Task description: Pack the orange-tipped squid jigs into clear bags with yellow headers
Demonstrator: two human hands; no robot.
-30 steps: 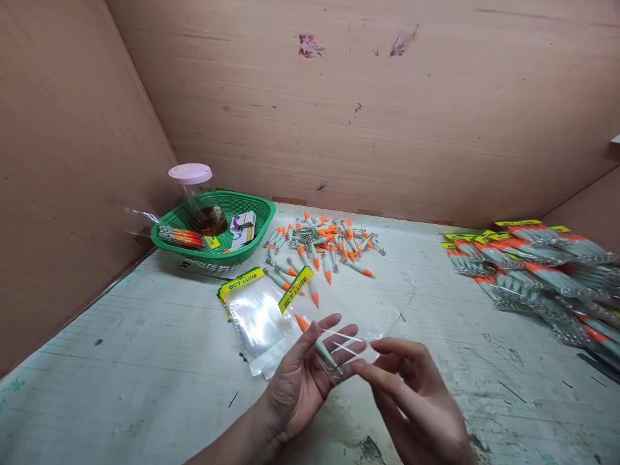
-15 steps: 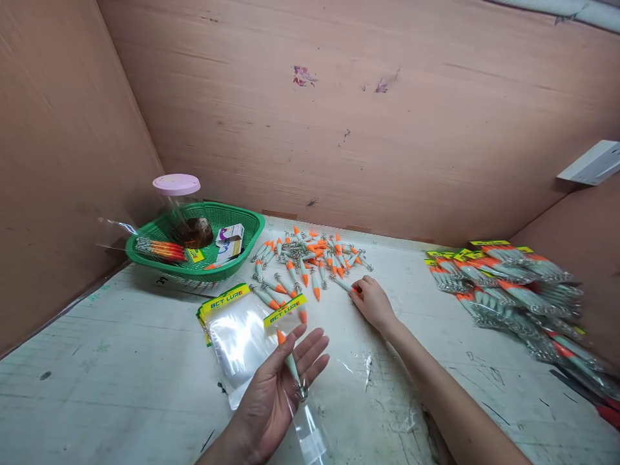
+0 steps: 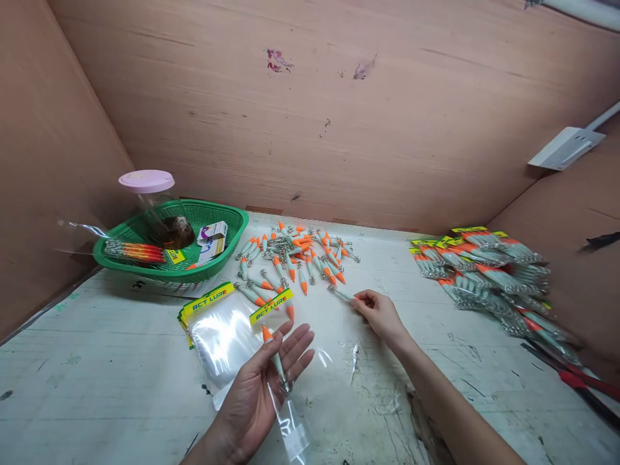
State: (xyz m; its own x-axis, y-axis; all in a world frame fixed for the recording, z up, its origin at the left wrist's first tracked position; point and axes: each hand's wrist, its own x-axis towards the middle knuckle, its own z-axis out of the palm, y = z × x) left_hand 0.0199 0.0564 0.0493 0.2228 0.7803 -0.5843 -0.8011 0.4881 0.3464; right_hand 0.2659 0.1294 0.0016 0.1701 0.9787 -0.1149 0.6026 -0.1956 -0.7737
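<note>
My left hand [image 3: 247,397] lies palm up, its thumb pressed over a clear plastic bag [image 3: 294,436] with a yellow header card [image 3: 272,306]. In that bag, across my palm, is one squid lure [image 3: 277,363] with a pale body, an orange tip and a crown of hooks. My right hand [image 3: 385,318] pinches another squid lure [image 3: 343,294] by one end, hooks pointing left; its tip is hidden by the fingers. Beyond both hands, loose squid lures [image 3: 304,282] lie in a heap. Flat bags with yellow headers [image 3: 220,339] are stacked left of my left hand.
A green basket [image 3: 237,236] at the back left holds a pink-lidded jar [image 3: 146,181], a small box [image 3: 212,239] and a pack of red lures [image 3: 138,252]. At right, packed lures [image 3: 484,274] are piled near red-handled scissors [image 3: 574,380]. Board walls surround the table.
My right hand has drawn its lure slightly away from the heap, toward me and to the right. The whole view has shifted, with most things now further left. My left hand keeps its hold.
</note>
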